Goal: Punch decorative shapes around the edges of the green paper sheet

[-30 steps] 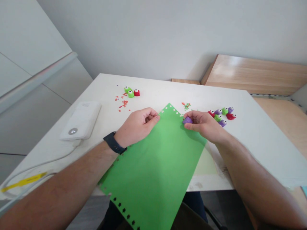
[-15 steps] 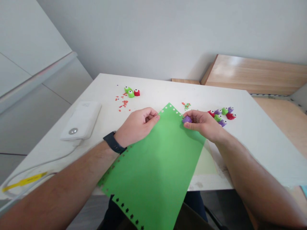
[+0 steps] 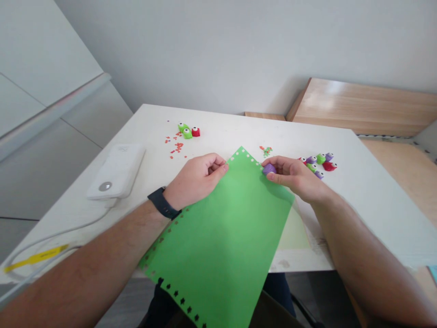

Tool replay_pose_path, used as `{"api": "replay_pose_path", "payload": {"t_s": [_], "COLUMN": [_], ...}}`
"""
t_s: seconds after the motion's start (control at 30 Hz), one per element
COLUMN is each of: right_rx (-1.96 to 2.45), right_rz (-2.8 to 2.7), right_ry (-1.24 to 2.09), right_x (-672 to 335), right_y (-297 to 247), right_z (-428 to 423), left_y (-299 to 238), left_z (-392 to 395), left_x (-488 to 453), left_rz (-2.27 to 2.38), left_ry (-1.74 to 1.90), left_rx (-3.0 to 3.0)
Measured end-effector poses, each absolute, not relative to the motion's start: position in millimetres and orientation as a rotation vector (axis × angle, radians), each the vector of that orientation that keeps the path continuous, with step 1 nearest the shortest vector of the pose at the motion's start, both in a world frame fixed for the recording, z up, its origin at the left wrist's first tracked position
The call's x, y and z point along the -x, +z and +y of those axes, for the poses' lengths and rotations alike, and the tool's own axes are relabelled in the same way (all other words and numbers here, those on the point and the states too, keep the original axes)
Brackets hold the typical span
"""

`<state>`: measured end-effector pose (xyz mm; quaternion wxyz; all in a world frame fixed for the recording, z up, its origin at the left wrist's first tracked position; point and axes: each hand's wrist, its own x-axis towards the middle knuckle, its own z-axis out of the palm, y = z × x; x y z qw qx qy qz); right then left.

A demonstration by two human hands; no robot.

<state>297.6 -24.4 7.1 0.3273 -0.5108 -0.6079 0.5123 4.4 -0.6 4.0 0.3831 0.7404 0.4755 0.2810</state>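
A green sheet of paper (image 3: 235, 223) lies corner-forward in front of me, its near end hanging past the table edge. Small star- and flower-like holes line its left-hand edges and its far right edge. My left hand (image 3: 200, 177), with a dark watch band at the wrist, pinches the sheet near its far corner. In my right hand (image 3: 290, 175), a small purple craft punch (image 3: 269, 169) is gripped between thumb and fingers at the sheet's upper right edge. Whether its jaws are pressed together is hidden.
Colourful craft punches (image 3: 321, 165) cluster right of my right hand; green and red ones (image 3: 187, 132) stand at the back left. Paper bits (image 3: 177, 148) lie scattered nearby, with another small pile (image 3: 266, 150) behind the sheet. A white power bank (image 3: 118, 171) with a cable sits left.
My right hand and the purple craft punch have shifted slightly right along the sheet's edge. My left hand keeps its pinch on the paper.
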Motion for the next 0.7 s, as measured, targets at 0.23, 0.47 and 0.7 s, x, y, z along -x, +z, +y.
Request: {"api": "replay_pose_path", "payload": {"t_s": [0.23, 0.47, 0.7], "right_rx": [1.333, 1.27, 1.354], "right_rz": [-1.443, -1.42, -1.461], "right_ry": [1.266, 1.053, 0.953], "right_x": [-300, -296, -302], "right_y": [7, -5, -17], "right_z": [-22, -12, -5], "left_y": [3, 3, 5], "left_z": [0, 0, -1], "left_x": [-4, -4, -5], "left_rz": [1.225, 1.225, 1.222], "left_ry": [0.714, 0.702, 0.716], "left_rx": [-1.88, -1.871, -1.868]}}
